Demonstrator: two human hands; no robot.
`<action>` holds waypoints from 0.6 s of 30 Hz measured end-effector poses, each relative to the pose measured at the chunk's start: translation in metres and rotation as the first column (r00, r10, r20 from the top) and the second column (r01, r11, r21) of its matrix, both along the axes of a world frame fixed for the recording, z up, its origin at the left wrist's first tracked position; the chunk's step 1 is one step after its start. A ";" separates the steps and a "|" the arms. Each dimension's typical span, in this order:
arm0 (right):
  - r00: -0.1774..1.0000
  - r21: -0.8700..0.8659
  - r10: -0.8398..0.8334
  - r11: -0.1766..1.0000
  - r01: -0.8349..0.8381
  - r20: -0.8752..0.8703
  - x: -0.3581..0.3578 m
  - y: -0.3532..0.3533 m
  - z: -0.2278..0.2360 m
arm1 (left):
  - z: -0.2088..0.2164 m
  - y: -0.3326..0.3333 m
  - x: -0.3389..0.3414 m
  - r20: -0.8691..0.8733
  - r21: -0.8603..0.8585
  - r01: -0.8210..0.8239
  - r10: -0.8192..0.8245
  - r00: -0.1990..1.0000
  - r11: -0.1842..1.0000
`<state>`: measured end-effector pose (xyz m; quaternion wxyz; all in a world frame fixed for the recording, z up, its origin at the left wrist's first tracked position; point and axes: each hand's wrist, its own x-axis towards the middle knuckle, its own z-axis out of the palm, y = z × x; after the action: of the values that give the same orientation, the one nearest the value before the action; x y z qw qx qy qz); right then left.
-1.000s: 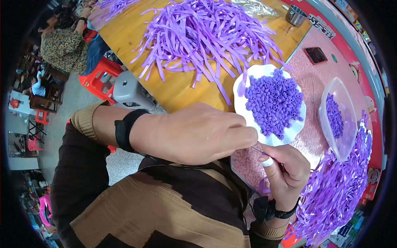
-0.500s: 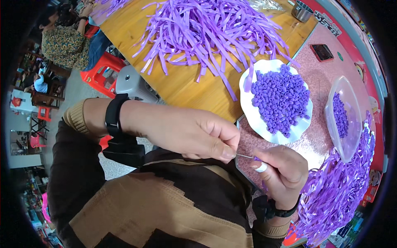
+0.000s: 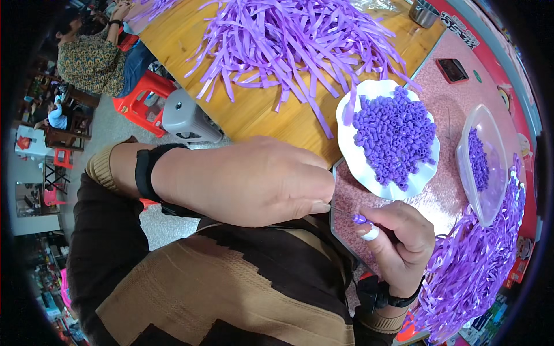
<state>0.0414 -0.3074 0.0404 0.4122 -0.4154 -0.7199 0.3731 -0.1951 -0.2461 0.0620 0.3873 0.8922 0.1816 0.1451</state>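
My left hand [image 3: 283, 190] is closed in a pinch, its back turned up, on a thin needle that shows only faintly beside the thumb tip. Facing it, my right hand [image 3: 401, 239] pinches a small purple tube-shaped bead [image 3: 359, 219] between thumb and forefinger. White tape [image 3: 369, 233] wraps a fingertip of that hand. Whether the needle runs into the bead is too fine to tell. Just beyond the right hand, a white scalloped dish [image 3: 360, 180] holds a heap of purple beads [image 3: 393, 135].
Purple ribbon strips [image 3: 288, 46] cover much of the wooden table [image 3: 259, 124]. At right are a clear plastic tub [image 3: 497, 190] with more beads, ribbon strands [image 3: 467, 277], and a phone [image 3: 452, 71]. A metal cup [image 3: 424, 13] stands far back. Stools [image 3: 187, 118] and a seated person [image 3: 92, 63] are at left.
My left hand has rolled over so its back faces up, hiding its fingers more. The bead at my right fingertips shows more plainly, and the needle between the hands shows less.
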 end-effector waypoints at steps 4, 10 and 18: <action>0.986 0.137 -0.004 0.990 -0.019 0.166 0.000 0.003 -0.006 | -0.004 -0.002 -0.003 -0.113 0.088 -0.010 0.020 0.993 0.996; 0.918 0.398 -0.121 0.917 -0.042 0.377 0.007 0.004 -0.012 | 0.005 0.007 -0.018 -0.172 -0.821 -0.093 -0.090 0.981 0.563; 0.916 0.225 -0.272 0.952 0.210 0.296 0.029 -0.004 -0.002 | 0.019 0.012 -0.037 -0.267 -0.766 -0.266 0.086 0.960 0.586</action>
<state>0.0701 -0.3111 0.0384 0.3689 -0.5158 -0.7528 0.1762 -0.2322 -0.2342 0.0806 0.7061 0.6139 0.3530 -0.0040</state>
